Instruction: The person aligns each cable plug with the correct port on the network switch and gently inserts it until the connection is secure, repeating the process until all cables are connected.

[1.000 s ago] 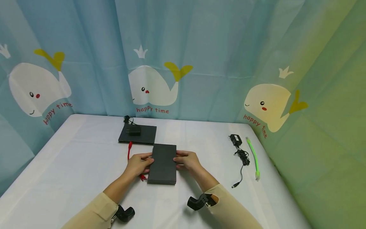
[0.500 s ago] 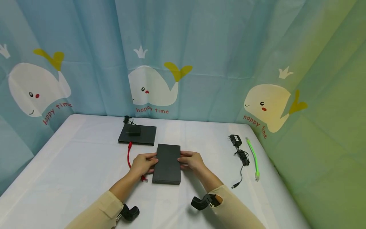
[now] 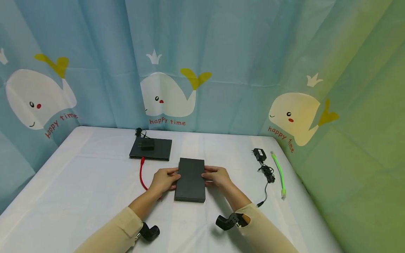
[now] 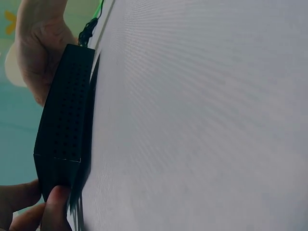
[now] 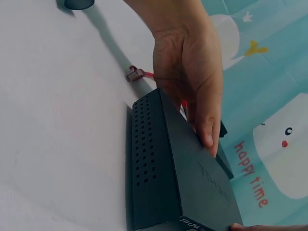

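In the head view a black TP-LINK network switch (image 3: 190, 180) lies flat between both hands, close over the white table. My left hand (image 3: 162, 180) grips its left long side, thumb on the top edge. Opposite, my right hand (image 3: 218, 176) pinches the right side in the same way. The left wrist view shows the perforated end panel of the switch (image 4: 65, 110), with a shadow beneath it. A red network cable (image 3: 141, 175) runs behind the left wrist; its clear plug (image 5: 133, 74) shows on the table in the right wrist view.
Farther back lies a flat black device (image 3: 162, 149), bearing a black power adapter (image 3: 147, 144) and its bundled cord. On the right are a second adapter (image 3: 259, 154) with coiled cord and a short green network cable (image 3: 279, 172). A whale-print curtain (image 3: 227, 70) hangs behind the table.
Both hands have shifted the switch to the right, away from the red cable's plug. Their hold on its two sides stays the same.
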The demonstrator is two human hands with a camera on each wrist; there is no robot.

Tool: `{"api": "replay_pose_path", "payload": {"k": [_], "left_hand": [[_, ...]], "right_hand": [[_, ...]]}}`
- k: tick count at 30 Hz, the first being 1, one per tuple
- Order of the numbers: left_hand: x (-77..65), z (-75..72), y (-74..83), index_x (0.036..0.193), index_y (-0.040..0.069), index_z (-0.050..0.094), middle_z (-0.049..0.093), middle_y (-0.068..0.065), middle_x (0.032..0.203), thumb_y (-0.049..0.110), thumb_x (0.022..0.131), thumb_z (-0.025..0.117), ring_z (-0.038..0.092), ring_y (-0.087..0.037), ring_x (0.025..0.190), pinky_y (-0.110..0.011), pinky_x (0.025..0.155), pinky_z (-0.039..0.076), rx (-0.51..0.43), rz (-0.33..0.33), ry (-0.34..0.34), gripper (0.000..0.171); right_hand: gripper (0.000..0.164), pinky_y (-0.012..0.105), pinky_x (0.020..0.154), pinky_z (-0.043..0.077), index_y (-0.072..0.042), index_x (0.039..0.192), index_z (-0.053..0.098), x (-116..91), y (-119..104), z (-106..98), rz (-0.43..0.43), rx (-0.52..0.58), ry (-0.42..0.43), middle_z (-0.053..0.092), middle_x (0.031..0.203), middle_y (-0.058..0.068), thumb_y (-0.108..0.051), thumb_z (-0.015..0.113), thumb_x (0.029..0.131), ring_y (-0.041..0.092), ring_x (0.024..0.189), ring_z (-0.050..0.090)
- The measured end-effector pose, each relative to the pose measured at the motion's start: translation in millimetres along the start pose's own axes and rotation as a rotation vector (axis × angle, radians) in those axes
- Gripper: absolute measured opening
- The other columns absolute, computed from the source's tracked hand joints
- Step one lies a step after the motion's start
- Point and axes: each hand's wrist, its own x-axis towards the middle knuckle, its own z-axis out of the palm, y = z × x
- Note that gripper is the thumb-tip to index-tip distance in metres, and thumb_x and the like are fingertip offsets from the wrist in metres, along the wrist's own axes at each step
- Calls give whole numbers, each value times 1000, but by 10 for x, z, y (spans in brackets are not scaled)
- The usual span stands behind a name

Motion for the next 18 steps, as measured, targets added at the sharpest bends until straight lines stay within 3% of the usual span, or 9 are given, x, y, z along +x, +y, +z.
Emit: {"api": "replay_pose_path", "payload": {"k": [18], "left_hand": [[162,202,92,129,4,65,71,-15,110,9,92,69,66,-10,70,-23,57,59,51,41,-25,37]], "right_hand": [[46,31,68,61,8,131,58,79,-67,-243,37,-19,23,61,129,26,8,68,86,13,82,68]]}}
